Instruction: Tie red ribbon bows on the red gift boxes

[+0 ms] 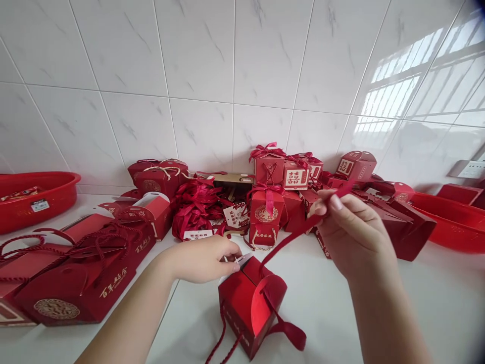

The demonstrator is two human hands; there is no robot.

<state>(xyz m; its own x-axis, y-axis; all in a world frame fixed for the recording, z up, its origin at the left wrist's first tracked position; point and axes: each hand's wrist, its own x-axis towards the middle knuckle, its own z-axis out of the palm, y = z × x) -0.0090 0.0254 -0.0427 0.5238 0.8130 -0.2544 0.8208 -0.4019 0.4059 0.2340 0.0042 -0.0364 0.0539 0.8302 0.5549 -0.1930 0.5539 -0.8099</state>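
A small red gift box (pixel 237 298) stands on the white tabletop in front of me, with rounded flaps at its top and a twisted cord hanging down its near side. My left hand (pixel 210 259) pinches the pale-edged flap at the box's far left. Raised to the right, my right hand (pixel 356 235) grips a dark red ribbon (pixel 290 236) between thumb and fingers. From there the ribbon slopes down to the box top and passes by the near rounded flap. Its other end hangs in a loop at the box's right side.
Larger red boxes with corded handles (pixel 87 273) fill the left side. A heap of red ribbons (pixel 197 205) and stacked bow-tied boxes (pixel 267 207) stand by the tiled wall (pixel 200 60). Red plastic basins lie at far left (pixel 60 194) and far right (pixel 450 222).
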